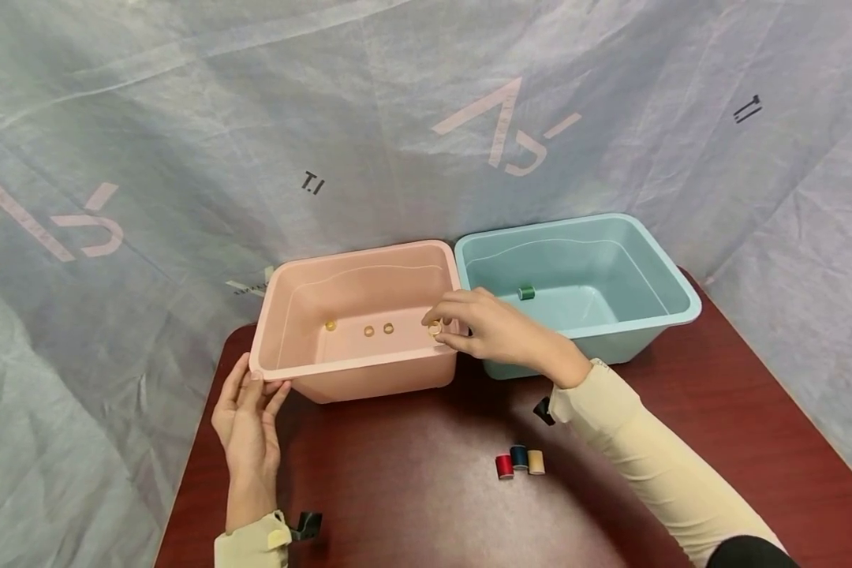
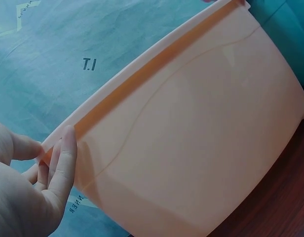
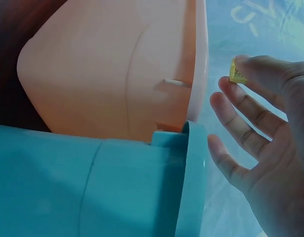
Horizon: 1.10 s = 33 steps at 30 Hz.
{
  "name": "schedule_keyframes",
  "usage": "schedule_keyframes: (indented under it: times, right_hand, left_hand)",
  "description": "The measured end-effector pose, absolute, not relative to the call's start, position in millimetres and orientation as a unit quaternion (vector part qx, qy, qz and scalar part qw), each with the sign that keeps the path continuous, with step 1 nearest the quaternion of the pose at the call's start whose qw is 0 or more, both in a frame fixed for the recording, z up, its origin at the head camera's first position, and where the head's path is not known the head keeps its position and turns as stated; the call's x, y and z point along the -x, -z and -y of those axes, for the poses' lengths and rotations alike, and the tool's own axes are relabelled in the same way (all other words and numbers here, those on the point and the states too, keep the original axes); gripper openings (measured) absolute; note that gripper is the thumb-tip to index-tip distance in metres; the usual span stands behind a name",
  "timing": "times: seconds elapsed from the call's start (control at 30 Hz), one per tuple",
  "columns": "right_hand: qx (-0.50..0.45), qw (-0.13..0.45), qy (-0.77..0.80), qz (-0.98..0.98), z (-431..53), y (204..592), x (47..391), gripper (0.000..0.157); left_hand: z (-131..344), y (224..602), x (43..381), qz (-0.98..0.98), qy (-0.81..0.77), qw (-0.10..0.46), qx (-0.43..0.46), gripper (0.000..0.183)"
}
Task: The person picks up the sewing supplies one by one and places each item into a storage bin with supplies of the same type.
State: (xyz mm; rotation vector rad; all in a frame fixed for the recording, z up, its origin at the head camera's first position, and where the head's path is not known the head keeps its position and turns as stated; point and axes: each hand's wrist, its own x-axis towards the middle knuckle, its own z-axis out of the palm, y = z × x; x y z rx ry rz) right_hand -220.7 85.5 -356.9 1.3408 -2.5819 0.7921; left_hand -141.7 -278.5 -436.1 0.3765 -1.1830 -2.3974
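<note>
My left hand (image 1: pixel 247 426) grips the near left corner of the pink bin (image 1: pixel 383 379); in the left wrist view its thumb and fingers (image 2: pixel 67 158) pinch the rim. Above the pink bin's right end, my right hand (image 1: pixel 493 325) holds a gold ring (image 1: pixel 435 327). The right wrist view shows this ring (image 3: pixel 237 72) pinched between thumb and fingertips, the other fingers spread loosely. Several similar gold rings lie on the pink bin's floor, one ring (image 1: pixel 330 325) at the left and another ring (image 1: pixel 388 328) near the middle.
A blue bin (image 1: pixel 582 347) stands right beside the pink one, with a green thread spool (image 1: pixel 526 293) inside. On the dark red table (image 1: pixel 397 489) stand a red spool (image 1: pixel 505 466), a dark blue spool (image 1: pixel 518 457) and a cream spool (image 1: pixel 536 462). A grey cloth (image 1: pixel 369 134) hangs behind.
</note>
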Motion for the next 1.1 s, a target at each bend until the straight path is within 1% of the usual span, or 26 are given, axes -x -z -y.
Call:
schedule_keyframes:
  times: [0.17,0.37,0.77,1.1]
  right_hand:
    - [-0.461,0.073,-0.252,0.848,-83.9,352.3,229.3,0.022]
    - [-0.473,0.063,-0.255,0.841,-81.4,346.2,238.7,0.021]
    - [-0.455,0.017,-0.243,0.856,-78.3,341.7,256.0,0.017]
    - [-0.444,-0.046,-0.232,0.865,-64.0,335.7,283.0,0.018]
  left_hand:
    - [276.0,434.9,144.0,0.419,0.872,0.218,-0.129,0.045]
    - [273.6,433.7,146.9,0.424,0.871,0.216,-0.123,0.045]
    - [269.3,435.0,151.7,0.435,0.868,0.200,-0.133,0.047]
    - [270.6,434.8,151.6,0.432,0.867,0.208,-0.132,0.046]
